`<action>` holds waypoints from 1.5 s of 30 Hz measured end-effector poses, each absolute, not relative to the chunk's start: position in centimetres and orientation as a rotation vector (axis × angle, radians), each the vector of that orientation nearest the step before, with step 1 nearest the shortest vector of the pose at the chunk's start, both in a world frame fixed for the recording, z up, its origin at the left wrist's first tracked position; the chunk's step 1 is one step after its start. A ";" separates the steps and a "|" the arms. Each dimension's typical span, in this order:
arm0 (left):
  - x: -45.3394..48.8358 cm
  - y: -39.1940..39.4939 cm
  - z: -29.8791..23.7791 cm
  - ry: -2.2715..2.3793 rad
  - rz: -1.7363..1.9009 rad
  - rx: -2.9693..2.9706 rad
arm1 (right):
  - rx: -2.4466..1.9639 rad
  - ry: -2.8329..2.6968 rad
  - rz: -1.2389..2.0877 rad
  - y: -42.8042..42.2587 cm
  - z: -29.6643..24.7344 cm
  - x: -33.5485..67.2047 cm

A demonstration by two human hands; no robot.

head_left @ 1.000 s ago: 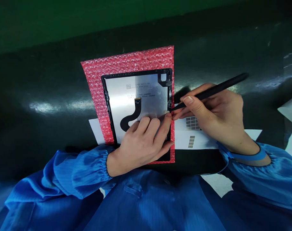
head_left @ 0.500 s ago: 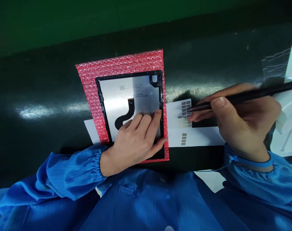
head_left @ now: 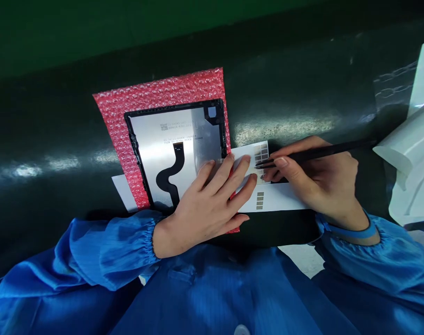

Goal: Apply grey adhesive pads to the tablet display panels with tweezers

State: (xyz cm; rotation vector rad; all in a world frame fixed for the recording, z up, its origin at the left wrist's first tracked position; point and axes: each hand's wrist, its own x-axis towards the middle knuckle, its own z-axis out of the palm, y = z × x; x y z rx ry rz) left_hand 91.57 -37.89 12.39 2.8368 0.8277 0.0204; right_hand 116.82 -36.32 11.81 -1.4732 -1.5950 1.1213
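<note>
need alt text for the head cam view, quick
A person's left hand rests on a black-framed silver display panel on red bubble wrap, while the right hand holds black tweezers to a sheet of small grey pads.

Dark glossy worktop [head_left: 302, 79]: red bubble wrap sheet [head_left: 156, 93] on it, white paper [head_left: 123, 193] under its left edge, white label strip [head_left: 279, 199] with grey patches, white plastic sheet [head_left: 412, 158] far right.

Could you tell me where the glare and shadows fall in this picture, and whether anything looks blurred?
In the head view, glare streaks along the dark glossy mat and the silver panel back shines; the right hand casts a dark shadow just below the tweezers; nothing looks badly blurred, though the wide lens tilts the scene.
</note>
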 end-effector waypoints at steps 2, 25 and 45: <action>91.5 -37.9 12.2 0.835 0.035 2.819 | -1.501 -1.588 1.149 -36.3 11.9 116.9; 90.8 -37.7 13.3 0.814 0.143 2.837 | -1.596 -1.106 1.212 -35.6 13.5 115.4; 82.8 -36.6 14.2 0.920 -0.102 2.764 | -1.484 -1.410 1.292 -31.7 12.1 99.5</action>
